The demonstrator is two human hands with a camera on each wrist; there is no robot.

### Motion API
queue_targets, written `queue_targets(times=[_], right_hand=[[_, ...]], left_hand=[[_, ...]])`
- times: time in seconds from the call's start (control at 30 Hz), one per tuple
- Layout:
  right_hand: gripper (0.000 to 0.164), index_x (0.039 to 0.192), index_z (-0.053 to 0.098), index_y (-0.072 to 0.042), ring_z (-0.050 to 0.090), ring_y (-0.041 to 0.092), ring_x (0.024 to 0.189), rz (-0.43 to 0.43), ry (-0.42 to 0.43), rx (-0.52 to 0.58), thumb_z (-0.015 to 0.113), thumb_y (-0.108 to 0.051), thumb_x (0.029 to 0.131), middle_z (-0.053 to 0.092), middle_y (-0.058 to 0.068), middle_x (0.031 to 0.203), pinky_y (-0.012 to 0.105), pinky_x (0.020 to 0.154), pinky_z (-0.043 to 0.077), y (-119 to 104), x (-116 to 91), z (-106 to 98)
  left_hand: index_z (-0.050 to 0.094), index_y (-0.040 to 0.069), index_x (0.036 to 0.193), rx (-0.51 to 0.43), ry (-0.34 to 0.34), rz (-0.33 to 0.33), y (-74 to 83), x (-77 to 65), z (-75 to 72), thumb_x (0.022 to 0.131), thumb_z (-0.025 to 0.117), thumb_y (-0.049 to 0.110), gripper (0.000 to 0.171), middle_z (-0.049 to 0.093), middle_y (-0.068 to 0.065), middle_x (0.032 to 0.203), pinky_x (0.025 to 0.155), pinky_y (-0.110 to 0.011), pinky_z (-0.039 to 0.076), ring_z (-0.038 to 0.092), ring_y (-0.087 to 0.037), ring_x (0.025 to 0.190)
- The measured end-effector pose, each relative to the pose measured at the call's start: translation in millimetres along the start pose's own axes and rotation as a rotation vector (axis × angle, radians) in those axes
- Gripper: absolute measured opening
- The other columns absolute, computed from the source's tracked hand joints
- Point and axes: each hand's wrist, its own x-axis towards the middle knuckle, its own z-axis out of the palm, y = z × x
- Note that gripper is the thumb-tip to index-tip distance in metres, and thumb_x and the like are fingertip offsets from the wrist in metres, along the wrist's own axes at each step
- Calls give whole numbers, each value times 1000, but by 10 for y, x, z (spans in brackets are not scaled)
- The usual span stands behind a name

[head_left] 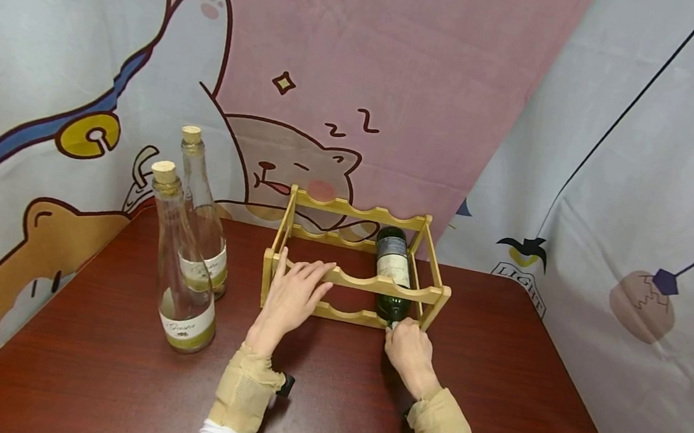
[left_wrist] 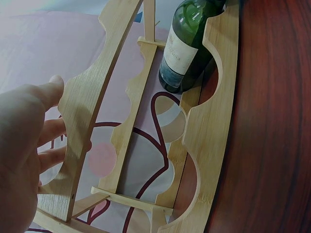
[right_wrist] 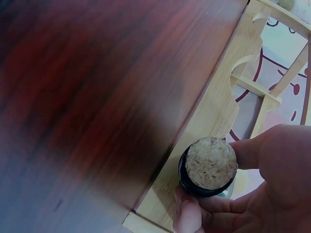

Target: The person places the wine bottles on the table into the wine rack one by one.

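A green wine bottle [head_left: 394,268] with a pale label lies in the right-hand slot of a light wooden wine rack [head_left: 371,285], on its lower rails, neck towards me. My right hand [head_left: 410,352] grips the neck at the front. In the right wrist view the cork [right_wrist: 211,162] shows at the bottle's mouth, with thumb and fingers around the dark neck. At the left part of the rack's upper front rail [left_wrist: 80,104], my left hand [head_left: 294,296] holds on, some fingers passing behind the wood.
Two clear corked bottles [head_left: 186,327] with white and green labels stand upright left of the rack. Everything rests on a dark red-brown table [head_left: 326,400]. Behind it hangs a cartoon-printed cloth [head_left: 399,94], close to the rack's back.
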Motion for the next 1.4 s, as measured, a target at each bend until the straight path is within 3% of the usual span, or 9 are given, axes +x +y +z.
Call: queue_targets(times=[0.4,1.03,1.4], right_hand=[[25,75,57,4,65,41,64,-1,-40,53,61,-18,87,63,22,72,48,55,52,32,17,-10],[30,82,58,5,67,44,71,113,-163,169,55,-23,93,64,27,77,49,59,54,69,62,-3],[27,74,57,-6,57,17,47,158,-242,225,54,-25,92,58,4,55,29,47,44,97,81,-40]], left_hand=[[57,20,131,-16,13,-1,-5,1,4,96,50,35,38,65,-5,124,117,-59,13,61,-26,110],[58,21,130,2,28,12,-22,3,12,96,50,36,38,66,-4,123,115,-60,17,62,-25,109],[58,20,130,-13,16,8,-17,-1,13,96,51,35,38,66,-4,123,115,-61,16,62,-25,109]])
